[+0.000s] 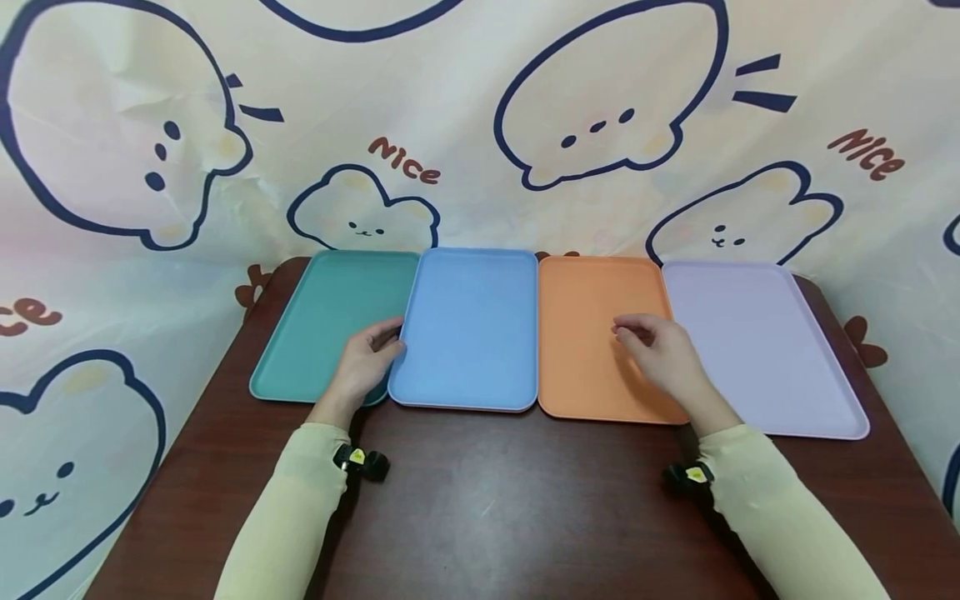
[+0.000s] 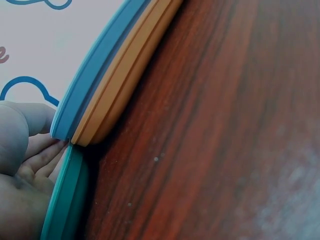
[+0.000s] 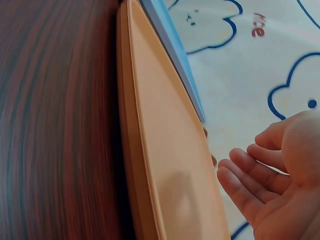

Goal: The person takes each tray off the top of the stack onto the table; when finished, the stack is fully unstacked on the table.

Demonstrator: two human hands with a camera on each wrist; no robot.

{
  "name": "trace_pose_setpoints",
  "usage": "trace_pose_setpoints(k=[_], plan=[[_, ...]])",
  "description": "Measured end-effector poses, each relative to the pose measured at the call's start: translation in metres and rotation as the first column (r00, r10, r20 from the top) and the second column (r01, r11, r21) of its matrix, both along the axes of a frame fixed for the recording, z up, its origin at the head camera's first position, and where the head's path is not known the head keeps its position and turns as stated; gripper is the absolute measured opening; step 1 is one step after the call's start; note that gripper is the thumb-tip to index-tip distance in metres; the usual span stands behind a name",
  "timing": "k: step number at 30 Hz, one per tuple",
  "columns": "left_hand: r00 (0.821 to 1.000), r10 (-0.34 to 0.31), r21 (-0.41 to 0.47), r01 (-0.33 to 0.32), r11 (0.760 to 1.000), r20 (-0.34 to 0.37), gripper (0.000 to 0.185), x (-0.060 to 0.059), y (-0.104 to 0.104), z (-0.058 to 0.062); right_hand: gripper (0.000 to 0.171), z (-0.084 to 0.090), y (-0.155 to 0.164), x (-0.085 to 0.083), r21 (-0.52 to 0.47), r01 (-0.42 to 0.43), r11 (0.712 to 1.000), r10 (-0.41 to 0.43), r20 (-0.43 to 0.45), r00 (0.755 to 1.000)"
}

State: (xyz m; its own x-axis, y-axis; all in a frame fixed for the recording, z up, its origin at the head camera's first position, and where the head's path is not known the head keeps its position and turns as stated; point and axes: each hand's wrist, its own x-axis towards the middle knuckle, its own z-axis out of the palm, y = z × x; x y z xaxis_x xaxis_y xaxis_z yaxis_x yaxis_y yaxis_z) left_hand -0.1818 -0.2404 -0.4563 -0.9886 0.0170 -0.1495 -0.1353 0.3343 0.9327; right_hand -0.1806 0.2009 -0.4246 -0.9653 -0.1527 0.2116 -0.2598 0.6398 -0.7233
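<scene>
My left hand (image 1: 366, 362) is at the left edge of a blue tray (image 1: 472, 325), its thumb at the rim and its fingers reaching in under the edge. In the left wrist view, an orange tray (image 2: 107, 95) lies stacked beneath the blue one, and both meet the rim of a green tray (image 2: 65, 200). Over a second, separate orange tray (image 1: 577, 358) hovers my right hand (image 1: 663, 354), fingers loosely bent and holding nothing; its shadow falls on that tray. A lavender tray (image 1: 780, 350) lies flat to the right of it.
The trays stand in a row along the back of a dark brown wooden table (image 1: 495, 508). Behind it hangs a pale cloth (image 1: 472, 108) with cartoon outlines. A small black device (image 1: 363, 462) is strapped to each wrist.
</scene>
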Motion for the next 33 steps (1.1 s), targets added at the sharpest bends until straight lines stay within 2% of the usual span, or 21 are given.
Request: trace_pose_setpoints(k=[7,15,23,25,33], plan=[[1.000,0.004,0.016,-0.004,1.000,0.001,0.047,-0.001,0.000,0.000,0.030,-0.003,-0.033,-0.006,-0.061,-0.051,0.997,0.057,0.101,0.993],[1.000,-0.001,0.022,0.001,1.000,-0.001,0.046,-0.001,0.000,0.001,0.033,-0.012,-0.067,-0.013,-0.171,-0.074,0.983,0.112,0.224,0.968],[0.999,-0.018,0.046,0.017,0.999,0.037,0.048,0.005,0.007,0.018,0.038,-0.025,-0.093,-0.019,-0.250,-0.042,0.967,0.122,0.312,0.942],[0.999,-0.019,0.045,0.017,0.999,0.038,0.048,0.005,0.007,0.019,0.039,-0.026,-0.097,-0.020,-0.260,-0.018,0.966,0.105,0.325,0.940],[1.000,-0.004,0.026,0.003,1.000,0.011,0.047,0.000,0.000,0.001,0.041,-0.026,-0.112,-0.023,-0.117,0.008,0.993,0.025,0.278,0.960]])
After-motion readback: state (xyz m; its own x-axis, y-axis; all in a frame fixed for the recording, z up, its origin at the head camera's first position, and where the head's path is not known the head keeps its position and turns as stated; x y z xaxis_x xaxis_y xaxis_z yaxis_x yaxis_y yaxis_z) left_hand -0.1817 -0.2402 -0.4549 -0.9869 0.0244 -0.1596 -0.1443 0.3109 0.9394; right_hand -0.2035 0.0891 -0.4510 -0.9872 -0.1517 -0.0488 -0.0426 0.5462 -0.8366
